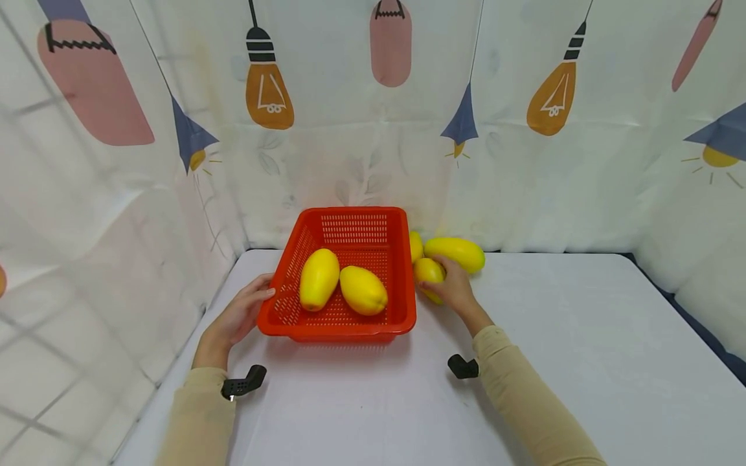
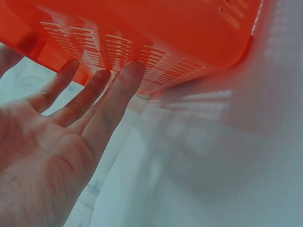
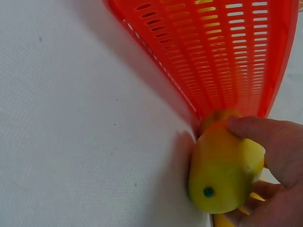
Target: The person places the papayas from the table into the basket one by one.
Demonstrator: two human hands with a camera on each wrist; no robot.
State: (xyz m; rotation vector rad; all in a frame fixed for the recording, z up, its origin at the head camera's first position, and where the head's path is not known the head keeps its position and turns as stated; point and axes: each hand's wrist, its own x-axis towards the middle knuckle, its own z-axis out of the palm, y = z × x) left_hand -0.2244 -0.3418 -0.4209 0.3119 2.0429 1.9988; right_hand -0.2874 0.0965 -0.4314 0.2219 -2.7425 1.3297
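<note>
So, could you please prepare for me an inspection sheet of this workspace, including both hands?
Surface: white tabletop, a few small dark specks in the right wrist view.
Work items: red basket with two yellow fruits inside; outside, by its right side, a held fruit and two more fruits beyond it.
Clutter: nothing seen.
Hands: left hand touches the basket's left side; right hand grips the held fruit. Black device at each wrist.
Cables: nothing seen.
Surroundings: white sheeting with orange bulb prints.
</note>
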